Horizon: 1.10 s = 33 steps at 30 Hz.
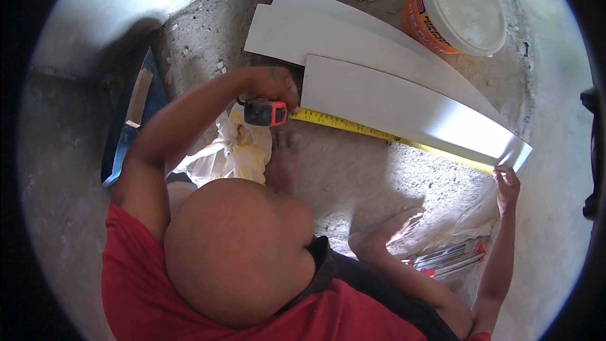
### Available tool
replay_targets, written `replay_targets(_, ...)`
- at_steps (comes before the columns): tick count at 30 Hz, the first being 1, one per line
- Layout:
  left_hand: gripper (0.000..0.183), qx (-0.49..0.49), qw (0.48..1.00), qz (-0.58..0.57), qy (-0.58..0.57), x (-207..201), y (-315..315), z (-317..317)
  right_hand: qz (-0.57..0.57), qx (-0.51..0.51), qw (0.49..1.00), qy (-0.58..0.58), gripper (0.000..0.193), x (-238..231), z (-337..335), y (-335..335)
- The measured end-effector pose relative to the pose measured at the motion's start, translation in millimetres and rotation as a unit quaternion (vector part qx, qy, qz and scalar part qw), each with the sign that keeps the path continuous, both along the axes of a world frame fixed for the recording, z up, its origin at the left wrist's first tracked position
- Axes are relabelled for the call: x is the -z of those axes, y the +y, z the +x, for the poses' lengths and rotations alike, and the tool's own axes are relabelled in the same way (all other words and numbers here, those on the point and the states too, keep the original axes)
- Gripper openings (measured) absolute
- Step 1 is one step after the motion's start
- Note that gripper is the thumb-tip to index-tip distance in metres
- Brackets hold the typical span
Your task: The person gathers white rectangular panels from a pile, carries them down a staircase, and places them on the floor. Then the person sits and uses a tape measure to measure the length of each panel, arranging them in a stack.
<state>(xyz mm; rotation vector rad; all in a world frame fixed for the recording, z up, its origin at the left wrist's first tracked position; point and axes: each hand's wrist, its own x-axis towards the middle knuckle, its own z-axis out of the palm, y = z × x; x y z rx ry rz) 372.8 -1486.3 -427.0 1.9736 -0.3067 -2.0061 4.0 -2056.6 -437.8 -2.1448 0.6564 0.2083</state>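
Note:
A white board (391,101) lies on the concrete floor in front of me. The yellow blade of a tape measure (353,127) runs along its near long edge. At the board's left end my left hand (278,85) is closed on the tape measure, whose black and red case (265,112) sits just below the fingers. My right hand (507,184) pinches the far end of the tape blade at the board's right corner. Between the two hands the blade is stretched out. Two more white boards (278,28) lie beyond, overlapping each other.
A lidded orange and white bucket (464,9) stands at the far right by the wall. A knotted plastic bag (233,151) lies near my foot (284,161). At left rests a dark blue flat piece with a wooden strip (139,98). A metal-railed tool (448,262) with red ends lies at lower right.

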Motion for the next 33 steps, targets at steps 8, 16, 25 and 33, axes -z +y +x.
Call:
replay_targets(8,0.026,-0.017,0.999,-0.045,0.006,-11.3,0.9,1.1,-0.033,0.102,0.994,0.002,0.013,-19.8,15.3,28.0)
replay_targets(16,0.023,-0.057,0.997,-0.050,-0.006,-26.5,-8.9,17.3,-0.111,0.086,0.990,0.023,0.016,-22.7,29.4,23.6)
replay_targets(25,0.025,-0.026,0.999,-0.025,-0.039,-34.8,-13.6,41.8,0.012,0.090,0.994,0.060,0.008,1.1,19.1,-17.0)
replay_targets(33,0.031,-0.062,0.997,-0.046,-0.012,-24.5,0.6,17.8,-0.045,0.031,0.998,0.039,0.017,-3.2,10.3,-14.7)
